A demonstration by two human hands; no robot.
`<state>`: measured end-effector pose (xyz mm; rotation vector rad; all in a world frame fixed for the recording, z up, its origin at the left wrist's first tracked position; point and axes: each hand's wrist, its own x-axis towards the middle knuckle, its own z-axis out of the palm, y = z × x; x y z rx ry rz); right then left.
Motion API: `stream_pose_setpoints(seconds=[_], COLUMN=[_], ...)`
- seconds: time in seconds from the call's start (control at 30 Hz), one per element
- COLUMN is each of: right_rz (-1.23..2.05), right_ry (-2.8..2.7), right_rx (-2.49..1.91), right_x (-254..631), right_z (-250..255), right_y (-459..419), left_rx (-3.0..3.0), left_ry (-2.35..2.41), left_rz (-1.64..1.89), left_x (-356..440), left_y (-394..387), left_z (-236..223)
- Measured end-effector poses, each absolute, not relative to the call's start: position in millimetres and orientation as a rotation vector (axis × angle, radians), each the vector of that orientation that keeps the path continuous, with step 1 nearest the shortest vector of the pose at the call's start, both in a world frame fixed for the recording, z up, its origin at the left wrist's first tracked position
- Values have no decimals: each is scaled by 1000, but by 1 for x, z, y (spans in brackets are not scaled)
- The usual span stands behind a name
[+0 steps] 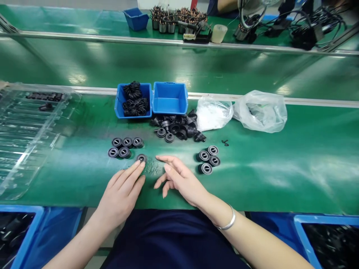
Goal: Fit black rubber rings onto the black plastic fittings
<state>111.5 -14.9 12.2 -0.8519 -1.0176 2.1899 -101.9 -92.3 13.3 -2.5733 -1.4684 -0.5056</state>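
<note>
My left hand [123, 190] holds a round black cap-like part [141, 157] down on the green table, its fingertips pressed against the near rim and top. To the right, my right hand [178, 177] is open, index finger stretched out and the others loosely bent, with nothing visible in it. Between the hands lie many tiny clear bits [153, 166], too small to name. Several black cylinders with slotted tops [127, 142] stand in a group beyond my left hand. Another group of the same cylinders [205, 155] stands right of my right hand.
Behind are a blue bin of black cable coils [136, 106], an empty blue bin [170, 98], loose black fittings [179, 127] and two plastic bags [214, 114]. Tiny black pieces [225, 142] lie right. A clear tray [25, 138] is left. A person's arm [227, 5] shows across the bench.
</note>
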Motion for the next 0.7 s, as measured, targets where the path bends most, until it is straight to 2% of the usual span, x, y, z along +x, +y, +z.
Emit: stream_pose_setpoints(seconds=[0.17,0.27,0.4,0.5,0.57,0.7], right_rz=[2085,1908,1247,796,729,922], right_ry=[-1224,-1383,-1697,-1719,-1651,-1580], right_rx=[-831,-847,-951,-1120,-1241,-1340], right_x=[120,133,163,184,193,192], right_z=[8,13,21,20,18,15], right_y=[-26,-37,-53,-57,-56,-49], left_rx=[-2490,-2473,-2474,-2544,-2624,-2750], left_ry=[-1511,-1533,-1584,-1776,-1943,-2196], left_rz=[-457,-470,-596,-761,-877,-997], left_x=[-110,-110,-109,-107,-105,-99], left_y=[-82,-81,-87,-91,-91,-87], left_z=[18,19,21,25,28,34])
